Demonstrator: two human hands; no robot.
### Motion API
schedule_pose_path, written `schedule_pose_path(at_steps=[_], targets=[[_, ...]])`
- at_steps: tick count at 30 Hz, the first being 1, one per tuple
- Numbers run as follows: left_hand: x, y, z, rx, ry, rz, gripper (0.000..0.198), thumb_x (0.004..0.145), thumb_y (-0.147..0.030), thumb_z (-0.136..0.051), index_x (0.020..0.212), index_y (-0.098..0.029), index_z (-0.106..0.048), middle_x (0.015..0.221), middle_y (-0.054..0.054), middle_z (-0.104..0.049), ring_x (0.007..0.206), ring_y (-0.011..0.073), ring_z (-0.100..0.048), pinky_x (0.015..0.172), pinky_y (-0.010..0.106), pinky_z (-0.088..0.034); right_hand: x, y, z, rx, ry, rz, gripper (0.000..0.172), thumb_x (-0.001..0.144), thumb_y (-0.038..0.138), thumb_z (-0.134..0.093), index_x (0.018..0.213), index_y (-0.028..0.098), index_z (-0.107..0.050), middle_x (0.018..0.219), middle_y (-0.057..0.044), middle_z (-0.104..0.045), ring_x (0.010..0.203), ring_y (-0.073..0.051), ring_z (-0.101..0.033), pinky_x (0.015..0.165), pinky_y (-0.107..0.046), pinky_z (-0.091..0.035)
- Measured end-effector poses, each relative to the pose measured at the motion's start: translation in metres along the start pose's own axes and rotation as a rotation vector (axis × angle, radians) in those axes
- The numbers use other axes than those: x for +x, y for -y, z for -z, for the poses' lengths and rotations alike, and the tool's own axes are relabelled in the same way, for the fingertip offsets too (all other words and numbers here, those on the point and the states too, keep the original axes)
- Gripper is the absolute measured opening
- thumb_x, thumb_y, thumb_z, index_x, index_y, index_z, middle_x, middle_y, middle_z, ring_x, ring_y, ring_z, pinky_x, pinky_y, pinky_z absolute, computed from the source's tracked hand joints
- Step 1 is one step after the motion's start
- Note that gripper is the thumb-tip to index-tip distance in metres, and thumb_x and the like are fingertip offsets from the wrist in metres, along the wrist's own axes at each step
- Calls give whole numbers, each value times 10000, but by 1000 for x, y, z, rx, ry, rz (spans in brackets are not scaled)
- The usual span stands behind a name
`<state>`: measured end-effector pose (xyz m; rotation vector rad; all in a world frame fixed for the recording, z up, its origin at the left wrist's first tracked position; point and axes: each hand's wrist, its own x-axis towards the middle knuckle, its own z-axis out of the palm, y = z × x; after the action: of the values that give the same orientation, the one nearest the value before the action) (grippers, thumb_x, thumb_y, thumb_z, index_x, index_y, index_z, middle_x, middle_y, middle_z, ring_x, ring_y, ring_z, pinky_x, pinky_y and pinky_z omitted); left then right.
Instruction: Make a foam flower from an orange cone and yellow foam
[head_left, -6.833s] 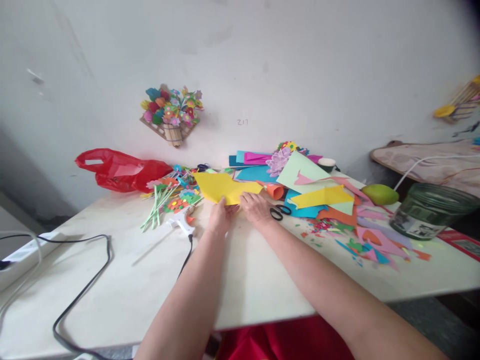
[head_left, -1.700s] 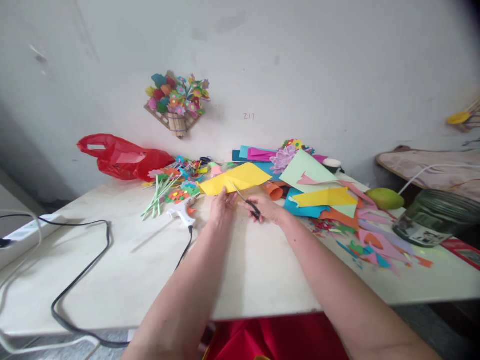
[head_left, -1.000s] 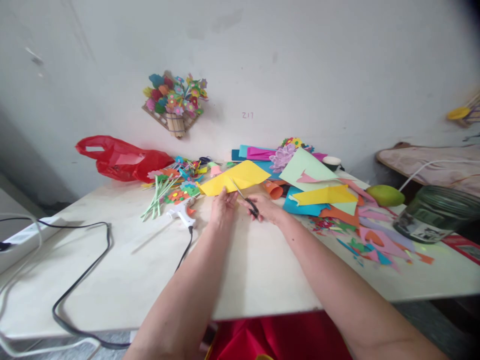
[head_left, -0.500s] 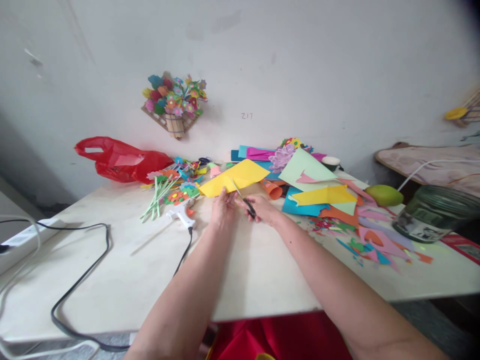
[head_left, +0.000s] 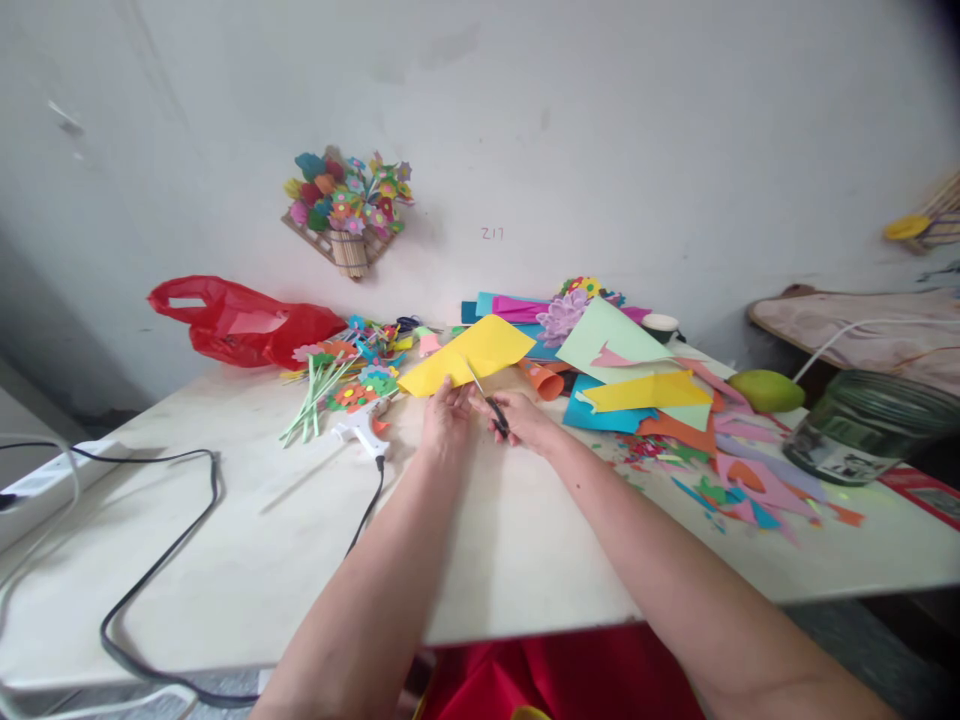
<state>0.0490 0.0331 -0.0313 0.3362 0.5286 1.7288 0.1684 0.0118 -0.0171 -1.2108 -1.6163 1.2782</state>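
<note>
A yellow craft sheet (head_left: 491, 340) is held up at a slant over the middle of the table, its lower edge pinched by my left hand (head_left: 446, 418). My right hand (head_left: 525, 420) is closed around the black handles of a pair of scissors (head_left: 497, 414). The scissor blades point up and left and lie against the sheet at its lower middle. Both hands are close together, almost touching. Left of them lies a white glue gun (head_left: 367, 430) with a glue stick out of its back, beside pale green stems (head_left: 306, 405) and cut-out flowers (head_left: 352, 393).
A red plastic bag (head_left: 244, 325) lies at the back left. Coloured sheets (head_left: 611, 340) and scraps (head_left: 750, 490) spread over the right side, near a green mango (head_left: 766, 390) and a glass jar (head_left: 862, 430). Black cable (head_left: 161, 550) and a power strip (head_left: 64, 470) occupy the left.
The scissor blades have shifted very slightly against the yellow sheet, whose upper edge sits a touch higher. Both hands keep nearly the same place and hold.
</note>
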Motion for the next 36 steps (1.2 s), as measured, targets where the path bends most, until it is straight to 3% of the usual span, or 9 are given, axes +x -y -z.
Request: schedule_pose_path(at_steps=[9,36], targets=[[-6,-4,-8,-39,-54,26,93,784,-55,-519,811,-137,-553,642,22,-635,556,120,-631,598,223,-533,1,-2,0,18,-24,4,479,628,622,-655,704,170,-513,533,34,-529,359,-59,-479,250,-150,-272],[-5,-4,-7,-4,-58,27,116,788,-62,-496,852,-144,-548,635,18,-641,573,136,-647,604,233,-531,-2,2,0,-41,-57,26,492,636,647,-628,668,179,-480,501,43,-512,333,-58,-461,232,-153,-259]])
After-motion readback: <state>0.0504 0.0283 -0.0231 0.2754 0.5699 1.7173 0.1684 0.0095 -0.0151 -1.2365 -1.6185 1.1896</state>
